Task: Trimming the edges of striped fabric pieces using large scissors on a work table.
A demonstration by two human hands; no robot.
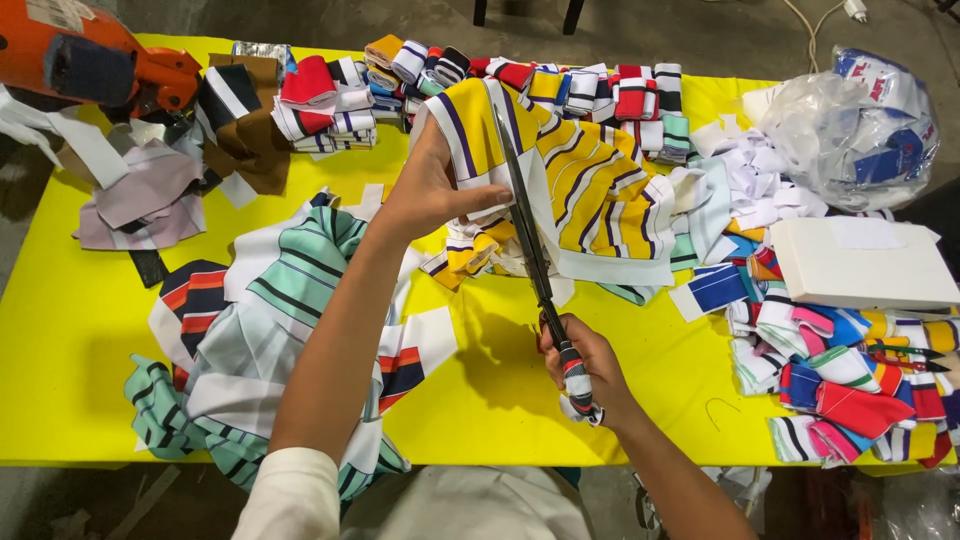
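Left hand (425,190) pinches yellow striped fabric (590,180); right hand (585,365) grips long scissors (530,240).

Left hand (425,190) pinching yellow striped cloth (590,185). Right hand (585,365) gripping scissors (530,240), blades lying over the cloth. Green striped cloth (290,300) near left on yellow table (60,330). White box (860,265) at right. Folded strips (400,80) piled far.

A clear plastic bag (850,125) bulges at two o'clock on the yellow counter (70,330), showing red, white and blue pieces inside. Just below it, at three o'clock, lies a flat white box (860,265). At eleven o'clock, a pale label (55,12) sits on an orange machine (90,60).
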